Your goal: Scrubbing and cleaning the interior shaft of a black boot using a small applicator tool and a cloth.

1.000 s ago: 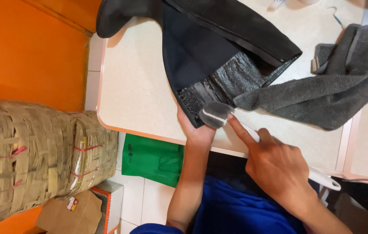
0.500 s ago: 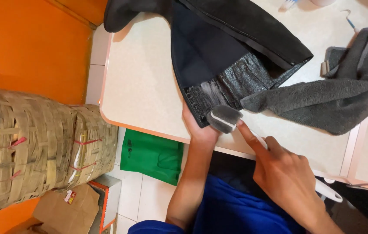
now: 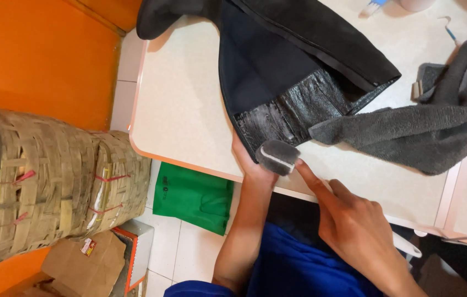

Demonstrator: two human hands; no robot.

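Black boot [image 3: 277, 71], grey towel [image 3: 409, 132], green bag [image 3: 192, 198], orange wall [image 3: 35, 55], woven tan bales [image 3: 46, 181].

black boot [image 3: 277, 82] lying flat on table, shaft end twd table's near edge, glossy wrinkled inner lining showing at opening. small grey brush [image 3: 277, 157] w/ white stripe, touching boot's open end, just beside grey towel.

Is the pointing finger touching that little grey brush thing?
Touching. The head view shows the right hand with its index fingertip pressed against the small grey applicator, no gap between them.
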